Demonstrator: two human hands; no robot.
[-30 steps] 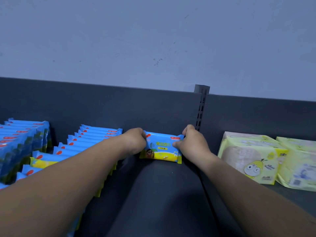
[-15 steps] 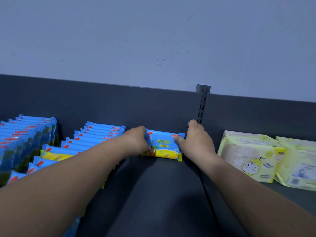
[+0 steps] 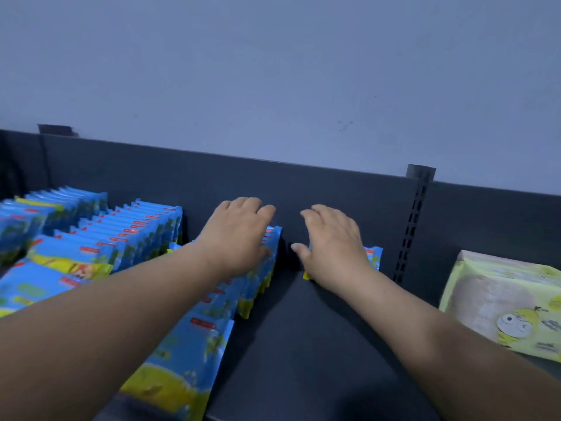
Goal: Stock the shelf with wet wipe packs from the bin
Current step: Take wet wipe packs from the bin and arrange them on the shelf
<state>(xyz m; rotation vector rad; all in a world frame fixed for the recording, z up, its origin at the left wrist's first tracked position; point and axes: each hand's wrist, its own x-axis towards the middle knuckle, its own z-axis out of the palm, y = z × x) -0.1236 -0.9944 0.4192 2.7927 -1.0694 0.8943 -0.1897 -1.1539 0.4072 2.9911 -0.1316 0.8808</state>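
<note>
Both hands reach to the shelf's (image 3: 303,344) back. The left hand (image 3: 236,235) lies flat, fingers spread, on a row of blue packs (image 3: 258,268) at 11 o'clock. The right hand (image 3: 331,244), fingers loosely open, covers a single pack (image 3: 374,257) at 1 o'clock. Green packs (image 3: 501,302) sit at 3 o'clock.

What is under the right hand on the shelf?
Under the right hand lies a blue and yellow wet wipe pack on the dark shelf. Only its right end and a yellow corner show; the hand covers the rest, so its print cannot be seen.
</note>
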